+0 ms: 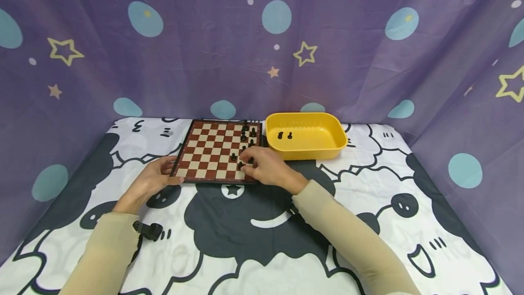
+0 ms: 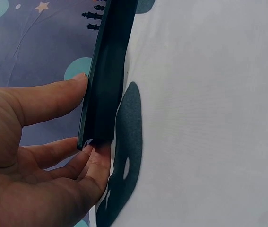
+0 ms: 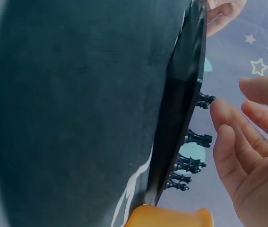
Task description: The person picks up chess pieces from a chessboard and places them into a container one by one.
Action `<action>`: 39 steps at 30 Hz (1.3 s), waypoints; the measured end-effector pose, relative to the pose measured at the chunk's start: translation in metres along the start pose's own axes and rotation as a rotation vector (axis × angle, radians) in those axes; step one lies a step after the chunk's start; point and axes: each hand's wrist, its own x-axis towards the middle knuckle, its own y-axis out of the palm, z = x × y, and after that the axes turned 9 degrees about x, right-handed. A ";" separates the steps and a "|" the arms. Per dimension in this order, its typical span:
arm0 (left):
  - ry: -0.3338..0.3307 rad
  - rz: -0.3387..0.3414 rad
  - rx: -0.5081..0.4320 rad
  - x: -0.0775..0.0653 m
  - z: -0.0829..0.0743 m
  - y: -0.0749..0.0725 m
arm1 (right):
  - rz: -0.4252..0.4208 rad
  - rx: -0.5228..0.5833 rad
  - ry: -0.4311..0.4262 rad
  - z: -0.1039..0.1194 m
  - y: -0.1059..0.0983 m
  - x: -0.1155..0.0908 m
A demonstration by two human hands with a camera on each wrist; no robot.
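Note:
A brown-and-cream chessboard (image 1: 204, 149) with a dark rim lies at the back of the table. My left hand (image 1: 147, 180) holds its near left corner, thumb on the top edge and fingers low along the side, as the left wrist view shows. Several black chess pieces stand on the board's right side, including a pawn (image 1: 234, 157). Over the near right part hovers my right hand (image 1: 268, 167), fingers loosely bent and apart. In the right wrist view a fingertip (image 3: 219, 106) is right beside small black pawns (image 3: 204, 100); a black rook (image 3: 200, 138) stands farther along.
Just right of the board sits a yellow basin (image 1: 307, 154) with two small black pieces (image 1: 289, 135) inside. A patterned cloth (image 1: 229, 258) covers the table. Purple curtains (image 1: 184, 67) with stars and dots rise behind and at both sides.

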 end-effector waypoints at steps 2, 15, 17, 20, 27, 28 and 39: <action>0.001 -0.001 0.000 0.000 0.000 0.000 | 0.007 -0.012 0.001 -0.002 0.001 0.004; 0.036 0.000 -0.007 0.002 0.000 -0.001 | 0.119 -0.105 0.061 -0.012 0.000 0.021; 0.044 -0.007 -0.004 0.003 -0.001 0.000 | 0.131 -0.106 0.060 -0.013 0.000 0.022; 0.046 -0.009 -0.007 0.003 -0.002 0.000 | 0.144 -0.107 0.055 -0.013 0.001 0.024; 0.040 -0.010 -0.010 0.003 -0.001 0.001 | 0.146 -0.100 0.067 -0.014 0.002 0.026; 0.040 -0.011 -0.009 0.003 -0.001 0.001 | 0.148 -0.101 0.069 -0.014 0.003 0.027; 0.026 -0.004 -0.008 -0.002 -0.001 0.000 | 0.144 -0.093 0.059 -0.014 0.005 0.027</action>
